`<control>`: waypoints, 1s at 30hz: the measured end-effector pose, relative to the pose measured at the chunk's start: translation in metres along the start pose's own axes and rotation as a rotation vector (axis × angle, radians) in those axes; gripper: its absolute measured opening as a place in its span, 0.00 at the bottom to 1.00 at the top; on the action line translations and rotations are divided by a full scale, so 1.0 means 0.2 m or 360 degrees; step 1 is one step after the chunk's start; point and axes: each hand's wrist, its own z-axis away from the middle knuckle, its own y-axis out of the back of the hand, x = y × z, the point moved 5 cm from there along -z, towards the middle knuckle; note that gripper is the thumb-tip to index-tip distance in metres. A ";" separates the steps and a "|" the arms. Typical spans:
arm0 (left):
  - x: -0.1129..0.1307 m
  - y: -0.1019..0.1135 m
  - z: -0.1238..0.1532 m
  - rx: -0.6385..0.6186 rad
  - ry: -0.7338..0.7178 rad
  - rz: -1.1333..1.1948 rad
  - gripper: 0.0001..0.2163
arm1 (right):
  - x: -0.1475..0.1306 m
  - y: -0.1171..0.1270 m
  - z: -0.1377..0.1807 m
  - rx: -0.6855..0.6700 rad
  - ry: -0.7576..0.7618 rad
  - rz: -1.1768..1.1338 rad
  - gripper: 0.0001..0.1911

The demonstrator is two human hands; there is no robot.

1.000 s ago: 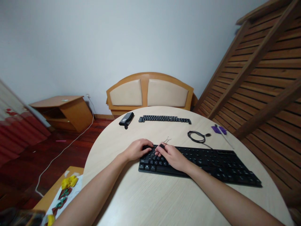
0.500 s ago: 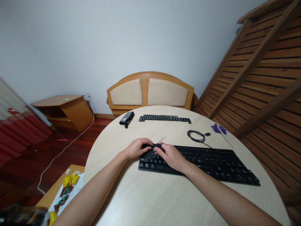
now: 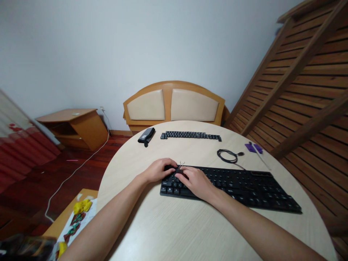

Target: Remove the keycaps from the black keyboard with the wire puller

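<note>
A black keyboard (image 3: 239,184) lies across the round pale table (image 3: 174,224). My left hand (image 3: 158,170) is curled over the keyboard's far left corner and holds it down. My right hand (image 3: 196,181) rests on the left keys, fingers pinched on a thin wire key puller (image 3: 181,164) whose two wire ends stick up between the hands. The puller's lower end is hidden among the top-left keys. A row of loose black keycaps (image 3: 190,136) lies at the far side of the table.
A dark pouch (image 3: 146,136) lies left of the keycap row. The keyboard's coiled cable (image 3: 228,156) and a purple tool (image 3: 253,147) lie at the right. A padded headboard (image 3: 174,105) stands behind the table, a slatted wooden frame (image 3: 304,79) leans at the right, and a low cabinet (image 3: 73,127) stands on the left.
My right hand has slid left along the keyboard with the wire puller, and the wire ends have dropped lower, close to my left hand. The left hand has stayed put.
</note>
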 end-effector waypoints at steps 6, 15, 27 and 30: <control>0.00 0.00 0.00 0.0011 -0.0023 -0.0018 0.09 | -0.02 -0.01 0.01 -0.0034 0.0090 0.0146 0.18; 0.02 0.01 0.00 -0.0001 -0.0013 -0.0004 0.09 | 0.04 0.01 -0.02 0.0028 -0.0212 -0.0166 0.19; 0.03 0.01 0.00 -0.0015 -0.0037 -0.0061 0.08 | 0.08 0.02 -0.03 -0.0015 -0.0330 -0.0427 0.20; 0.03 0.01 0.00 -0.0015 -0.0022 -0.0069 0.08 | 0.07 0.02 -0.03 -0.0003 -0.0326 -0.0410 0.20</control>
